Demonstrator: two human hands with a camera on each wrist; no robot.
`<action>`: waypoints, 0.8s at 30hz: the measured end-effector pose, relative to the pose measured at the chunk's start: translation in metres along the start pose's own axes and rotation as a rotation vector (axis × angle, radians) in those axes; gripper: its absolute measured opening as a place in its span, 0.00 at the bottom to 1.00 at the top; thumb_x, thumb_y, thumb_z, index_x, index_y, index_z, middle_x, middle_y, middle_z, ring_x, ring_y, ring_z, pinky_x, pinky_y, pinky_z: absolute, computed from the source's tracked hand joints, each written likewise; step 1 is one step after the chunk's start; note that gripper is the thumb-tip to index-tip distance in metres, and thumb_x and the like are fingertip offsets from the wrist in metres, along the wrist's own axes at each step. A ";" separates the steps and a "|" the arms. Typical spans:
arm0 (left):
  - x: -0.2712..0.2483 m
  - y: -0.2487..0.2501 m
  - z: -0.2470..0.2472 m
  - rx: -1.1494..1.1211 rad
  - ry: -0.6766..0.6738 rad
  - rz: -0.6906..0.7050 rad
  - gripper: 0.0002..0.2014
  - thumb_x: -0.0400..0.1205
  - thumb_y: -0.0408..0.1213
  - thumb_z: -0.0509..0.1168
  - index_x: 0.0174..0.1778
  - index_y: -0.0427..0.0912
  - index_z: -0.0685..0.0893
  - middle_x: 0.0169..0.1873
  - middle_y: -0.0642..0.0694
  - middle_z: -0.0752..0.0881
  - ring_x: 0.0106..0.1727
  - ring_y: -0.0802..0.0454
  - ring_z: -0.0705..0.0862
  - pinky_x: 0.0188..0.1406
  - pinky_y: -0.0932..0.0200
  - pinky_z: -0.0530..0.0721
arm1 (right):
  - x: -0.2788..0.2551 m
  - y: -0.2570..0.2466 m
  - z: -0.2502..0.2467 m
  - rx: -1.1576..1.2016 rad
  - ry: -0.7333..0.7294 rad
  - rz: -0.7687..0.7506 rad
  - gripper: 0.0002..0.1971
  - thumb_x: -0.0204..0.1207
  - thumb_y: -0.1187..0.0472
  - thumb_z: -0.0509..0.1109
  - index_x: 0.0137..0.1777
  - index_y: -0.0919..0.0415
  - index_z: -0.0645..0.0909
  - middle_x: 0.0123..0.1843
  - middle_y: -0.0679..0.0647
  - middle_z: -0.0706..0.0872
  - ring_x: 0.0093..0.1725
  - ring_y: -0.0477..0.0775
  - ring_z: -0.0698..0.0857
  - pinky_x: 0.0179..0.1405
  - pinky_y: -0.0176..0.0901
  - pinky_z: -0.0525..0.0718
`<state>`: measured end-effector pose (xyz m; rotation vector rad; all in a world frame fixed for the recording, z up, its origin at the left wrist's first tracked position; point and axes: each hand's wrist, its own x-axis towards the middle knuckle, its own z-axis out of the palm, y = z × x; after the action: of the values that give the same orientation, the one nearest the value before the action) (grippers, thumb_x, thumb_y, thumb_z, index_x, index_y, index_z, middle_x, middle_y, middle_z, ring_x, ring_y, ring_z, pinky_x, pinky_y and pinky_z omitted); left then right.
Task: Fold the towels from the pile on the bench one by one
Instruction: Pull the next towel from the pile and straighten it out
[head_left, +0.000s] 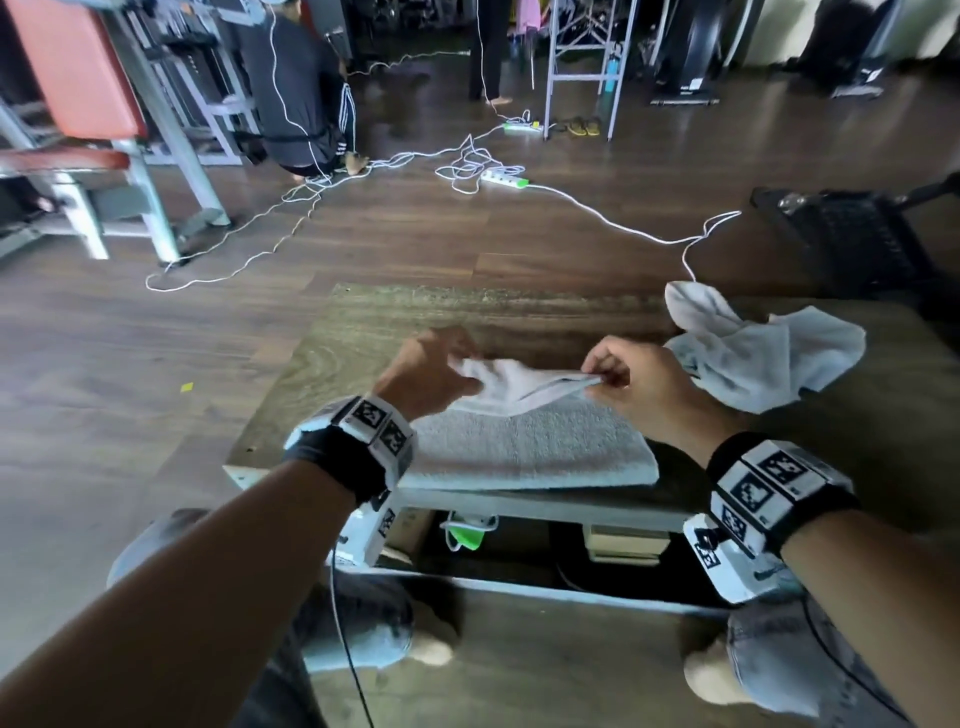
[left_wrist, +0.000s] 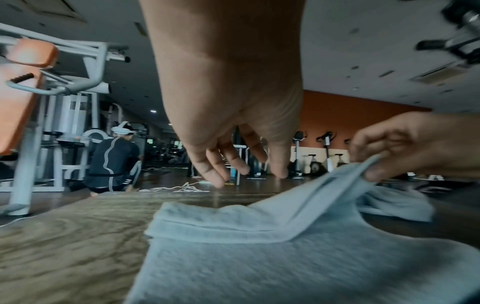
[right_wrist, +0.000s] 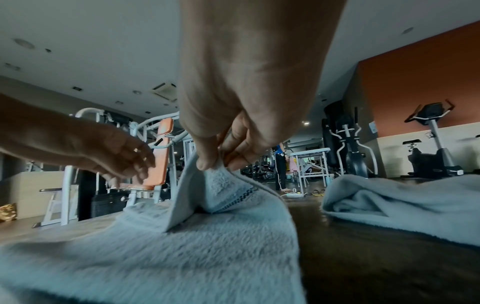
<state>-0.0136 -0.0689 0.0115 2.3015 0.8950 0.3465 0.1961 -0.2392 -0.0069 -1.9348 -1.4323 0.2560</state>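
Hands: the left hand (head_left: 431, 374) hangs over the far left corner of the towel (head_left: 524, 447), fingers (left_wrist: 221, 164) loosely spread and pointing down. The left wrist view shows a gap between the fingertips and the cloth, so this hand holds nothing. From the head view alone it seems to touch the raised edge; the wrist view is the better evidence. The right hand (head_left: 634, 384) pinches the far right corner of the same towel between thumb and fingers (right_wrist: 207, 162), lifting the doubled hem clear of the layer below.

The towel lies flat on the bench (head_left: 322, 364) directly in front of the person, its near edge close to the bench's front lip. The far edge is partly turned toward the person, raised on the right and slumped on the left. To the right on the bench, apart from this towel, lies the pile (head_left: 753, 353), a crumpled heap of white towelling.

Step in hand, as judged: bring the far edge over to the near edge to halve the towel.

Procedure for a clean fold:
1. Close the left hand on the far left corner, taking both layers of hem as the right hand does.
2. Raise both corners to equal height, so the edge is taut and straight.
3. Draw the edge toward the near edge, matching corner to corner before release.
4. Smooth outward from the centre.

Risk: moving with only the right corner held would skew the fold and drag the lower layer.
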 end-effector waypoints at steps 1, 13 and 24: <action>-0.006 0.009 0.009 0.012 -0.012 0.055 0.15 0.73 0.36 0.78 0.51 0.50 0.82 0.51 0.49 0.85 0.53 0.51 0.84 0.46 0.59 0.83 | -0.005 -0.003 0.004 0.016 -0.019 -0.015 0.10 0.71 0.67 0.80 0.45 0.53 0.84 0.39 0.44 0.89 0.39 0.42 0.87 0.41 0.44 0.87; -0.005 0.049 0.066 -0.033 0.027 0.363 0.07 0.72 0.34 0.78 0.45 0.41 0.91 0.40 0.47 0.89 0.39 0.51 0.84 0.38 0.60 0.80 | -0.020 -0.023 -0.014 -0.014 -0.105 -0.081 0.13 0.71 0.70 0.78 0.43 0.52 0.81 0.36 0.45 0.87 0.34 0.43 0.85 0.35 0.47 0.86; 0.010 0.065 0.073 -0.213 0.073 0.331 0.07 0.74 0.40 0.77 0.34 0.48 0.86 0.30 0.52 0.86 0.29 0.55 0.80 0.31 0.58 0.82 | 0.020 -0.048 -0.049 -0.298 -0.259 -0.050 0.12 0.72 0.73 0.72 0.47 0.55 0.82 0.42 0.51 0.87 0.43 0.55 0.86 0.44 0.54 0.86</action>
<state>0.0595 -0.1329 -0.0018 2.2440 0.4808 0.6394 0.1936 -0.2355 0.0641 -2.1612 -1.7689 0.2916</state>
